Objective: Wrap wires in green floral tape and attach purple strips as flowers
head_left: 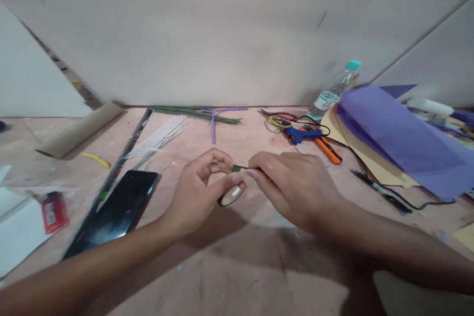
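My left hand [196, 182] is closed around a small roll of dark green tape [231, 197] with a white core, which hangs below its thumb and fingers. A short green strip of tape [239, 168] spans the gap between both hands. Its right end runs narrow and dark into the pinched fingertips of my right hand [292, 177]. Whether a thin wire lies inside that strip I cannot tell. The two hands nearly touch, held above the middle of the table.
Behind the hands lie green stem wires [196, 112], purple strips [213, 128] and clear sticks [157, 136]. Leftward are a phone [114, 212], red lighter [54, 212] and cardboard tube [79, 131]. To the right are scissors [281, 119], a blue glue gun [301, 134], orange cutter [328, 150], bottle [331, 94] and purple sheets [400, 133].
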Available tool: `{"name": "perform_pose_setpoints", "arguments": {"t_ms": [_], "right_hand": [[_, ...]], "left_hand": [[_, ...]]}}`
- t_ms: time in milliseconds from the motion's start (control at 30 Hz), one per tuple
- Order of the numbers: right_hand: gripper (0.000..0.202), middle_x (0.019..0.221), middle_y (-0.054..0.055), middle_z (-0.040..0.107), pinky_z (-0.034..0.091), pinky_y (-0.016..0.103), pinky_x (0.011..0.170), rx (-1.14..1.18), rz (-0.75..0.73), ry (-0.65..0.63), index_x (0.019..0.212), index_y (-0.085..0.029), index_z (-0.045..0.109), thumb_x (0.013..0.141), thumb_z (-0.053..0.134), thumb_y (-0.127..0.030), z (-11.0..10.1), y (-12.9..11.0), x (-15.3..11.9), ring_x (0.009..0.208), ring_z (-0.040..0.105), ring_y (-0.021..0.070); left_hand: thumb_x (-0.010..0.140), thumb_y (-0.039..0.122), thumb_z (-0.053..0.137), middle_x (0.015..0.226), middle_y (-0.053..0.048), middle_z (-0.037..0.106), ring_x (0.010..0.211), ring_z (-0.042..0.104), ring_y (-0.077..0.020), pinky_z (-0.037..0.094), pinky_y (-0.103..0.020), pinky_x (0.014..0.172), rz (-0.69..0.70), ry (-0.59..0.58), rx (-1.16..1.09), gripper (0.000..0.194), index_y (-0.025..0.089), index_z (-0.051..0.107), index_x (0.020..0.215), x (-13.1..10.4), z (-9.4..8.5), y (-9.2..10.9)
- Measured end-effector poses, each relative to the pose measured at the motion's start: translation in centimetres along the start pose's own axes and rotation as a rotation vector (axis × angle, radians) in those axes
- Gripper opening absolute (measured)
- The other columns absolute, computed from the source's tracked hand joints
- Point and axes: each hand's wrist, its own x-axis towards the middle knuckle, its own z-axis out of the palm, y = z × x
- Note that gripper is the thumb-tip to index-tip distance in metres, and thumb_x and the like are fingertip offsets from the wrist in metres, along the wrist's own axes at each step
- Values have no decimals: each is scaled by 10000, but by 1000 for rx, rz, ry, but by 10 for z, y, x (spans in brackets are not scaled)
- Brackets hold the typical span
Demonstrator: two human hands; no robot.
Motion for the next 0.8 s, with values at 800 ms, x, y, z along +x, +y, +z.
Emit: {"name": "perform_pose_setpoints", "arguments": {"t_ms": [800], "right_hand": [[148,717,-43,678,419,226,618,895,258,-54,960,-232,543,1092,494,-279,65,10,-10,636,623,115]], "left_hand": [[991,257,663,703,-37,755,667,715,-151,532,-225,647,172,-73,228,343,183,710,659,5,-14,-26]]}}
